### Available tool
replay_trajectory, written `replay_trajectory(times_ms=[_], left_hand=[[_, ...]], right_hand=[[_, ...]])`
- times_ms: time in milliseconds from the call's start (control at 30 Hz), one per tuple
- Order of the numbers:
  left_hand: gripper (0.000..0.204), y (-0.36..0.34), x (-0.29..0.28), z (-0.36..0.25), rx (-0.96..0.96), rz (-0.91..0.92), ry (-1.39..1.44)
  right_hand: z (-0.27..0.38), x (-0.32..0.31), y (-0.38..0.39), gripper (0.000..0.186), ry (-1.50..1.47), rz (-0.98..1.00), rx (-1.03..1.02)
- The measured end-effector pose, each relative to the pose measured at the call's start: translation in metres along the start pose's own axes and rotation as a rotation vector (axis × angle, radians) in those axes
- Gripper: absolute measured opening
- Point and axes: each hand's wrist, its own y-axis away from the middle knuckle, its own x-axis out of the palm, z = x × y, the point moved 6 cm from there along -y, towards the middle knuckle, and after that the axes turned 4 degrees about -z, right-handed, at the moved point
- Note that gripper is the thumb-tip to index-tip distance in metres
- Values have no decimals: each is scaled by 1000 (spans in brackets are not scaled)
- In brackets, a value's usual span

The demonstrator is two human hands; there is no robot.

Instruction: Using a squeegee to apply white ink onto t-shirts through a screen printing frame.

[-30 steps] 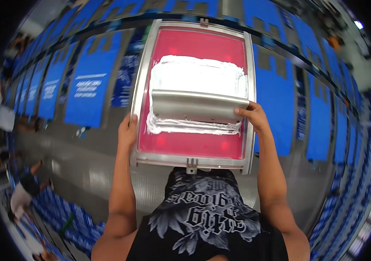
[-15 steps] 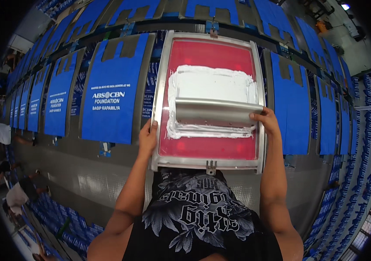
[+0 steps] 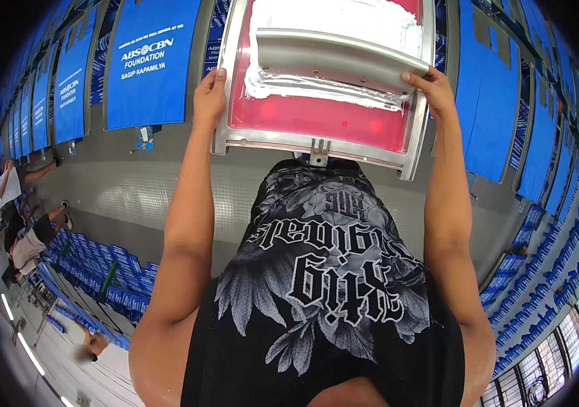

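Note:
A metal screen printing frame [image 3: 272,143] with red mesh [image 3: 316,123] lies in front of me at the top of the view, its far end cut off. White ink [image 3: 333,15] covers much of the mesh, with a thick smeared ridge nearest me. Across the ink rests a wide metal squeegee [image 3: 337,57]. My left hand [image 3: 209,100] is closed on the frame's left rail. At the right rail my right hand [image 3: 435,93] is closed too, its thumb over the squeegee's right end. The undersides of both grips are hidden.
Blue printed fabric panels [image 3: 148,64] lie on boards to the left, and plain blue ones [image 3: 487,88] to the right. A small metal bracket [image 3: 319,153] sticks out of the frame's near edge. Other people [image 3: 30,241] are at the far left. More blue pieces [image 3: 116,278] fill racks behind.
My view has tilted down and back toward my body, so the frame, squeegee and hands stand higher in the picture. Both hands keep their grips, and the squeegee stays on the ink.

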Motion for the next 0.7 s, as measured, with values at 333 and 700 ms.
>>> replay_trajectory(times_ms=[333,700], left_hand=[[53,16,3,-32,308,-113,-755],[32,53,78,-172,772,429,-859]], right_hand=[[14,-6,16,43,395,31,-15],[76,40,57,32,1193,62,-371]])
